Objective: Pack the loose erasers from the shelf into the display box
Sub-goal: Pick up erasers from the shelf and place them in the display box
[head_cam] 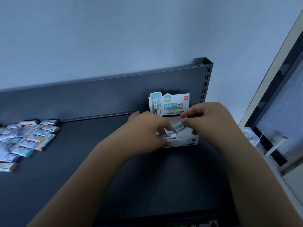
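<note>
Right hand (211,122) pinches a teal eraser (179,126) by its upper end, right over the display box (190,140). The long axis slants down and left, low end aimed into the box. Left hand (146,130) grips a second eraser (166,136) lying flat at the box's left front corner. The loose erasers (31,138) sit well apart, far left on the shelf (98,145), nearer the left hand.
</note>
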The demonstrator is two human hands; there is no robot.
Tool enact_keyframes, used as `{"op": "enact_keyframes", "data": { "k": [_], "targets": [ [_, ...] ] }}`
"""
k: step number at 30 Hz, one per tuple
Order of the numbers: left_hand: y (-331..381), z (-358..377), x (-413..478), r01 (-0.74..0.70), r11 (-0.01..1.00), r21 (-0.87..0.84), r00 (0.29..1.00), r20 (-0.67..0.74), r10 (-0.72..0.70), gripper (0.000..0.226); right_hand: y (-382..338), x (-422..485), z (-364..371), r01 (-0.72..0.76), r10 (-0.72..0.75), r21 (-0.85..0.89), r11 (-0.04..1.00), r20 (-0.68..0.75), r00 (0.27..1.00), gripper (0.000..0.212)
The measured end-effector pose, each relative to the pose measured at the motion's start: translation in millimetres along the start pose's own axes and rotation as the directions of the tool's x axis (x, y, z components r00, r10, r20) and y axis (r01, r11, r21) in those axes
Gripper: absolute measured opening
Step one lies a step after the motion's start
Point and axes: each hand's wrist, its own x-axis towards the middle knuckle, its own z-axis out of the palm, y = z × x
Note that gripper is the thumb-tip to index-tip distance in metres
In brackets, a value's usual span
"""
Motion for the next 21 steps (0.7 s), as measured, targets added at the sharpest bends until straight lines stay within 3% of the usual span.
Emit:
{"op": "enact_keyframes", "data": {
  "k": [8,14,21],
  "targets": [
    [-2,3,-12,-0.014,1.000,0.007,0.993,-0.121,0.015,0.047,-18,4,2,0.047,-0.047,-0.045,0.998,-0.013,0.999,0.019],
    [-10,11,-28,0.041,0.994,-0.104,0.976,-0.208,-0.062,0.060,-26,22,10,0.005,0.007,-0.084,0.996,0.149,0.989,0.014],
    [-8,24,-34,0.045,0.995,-0.088,0.961,-0.267,-0.067,0.027,-23,30,23,0.141,-0.060,-0.369,0.919,0.222,0.973,0.017]
  ]
}}
